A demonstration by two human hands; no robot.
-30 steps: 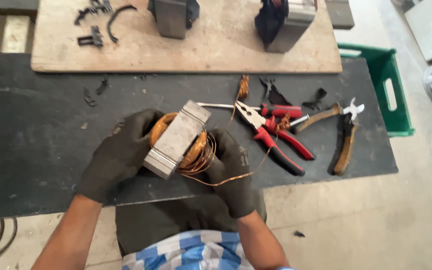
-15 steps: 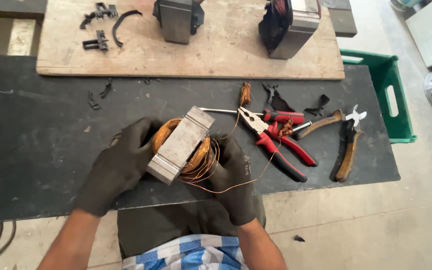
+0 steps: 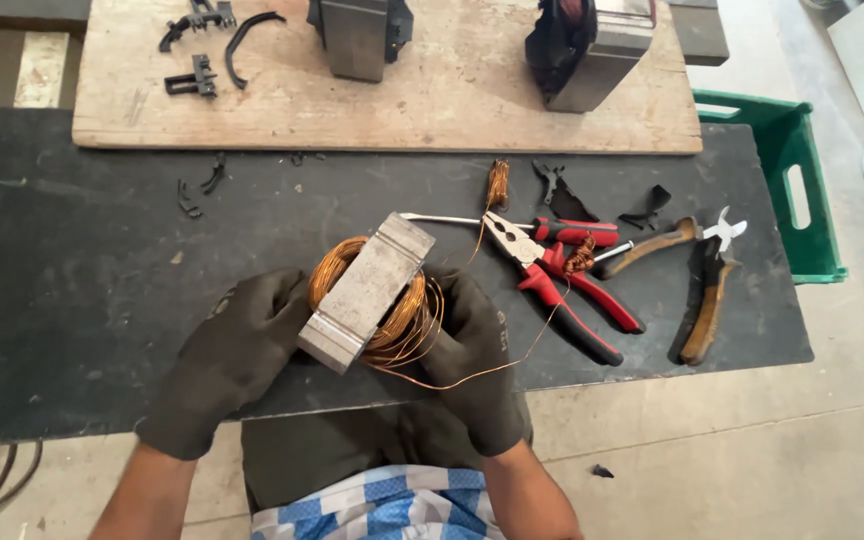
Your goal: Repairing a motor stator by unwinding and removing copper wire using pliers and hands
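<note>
- We take this for a repair or scrap-stripping workshop, not a home or an office.
- We see a dark, scuffed workbench (image 3: 72, 300) standing on a bare concrete floor (image 3: 752, 450).
- On its far side lies a worn wooden board (image 3: 452, 100) bearing two grey metal motor cores (image 3: 357, 35) and black plastic scraps (image 3: 197, 45).
- To the right we find hand tools strewn loose: red-handled pliers (image 3: 562, 285), a rusty cutter (image 3: 707, 290) and a screwdriver (image 3: 512, 225).
- Loose copper wire (image 3: 497, 185) and broken bits (image 3: 202, 190) litter the bench.
- A green plastic crate (image 3: 802, 190) stands at the bench's right end.
- We also note heavy dark work gloves (image 3: 232, 360) on the hands.
</note>
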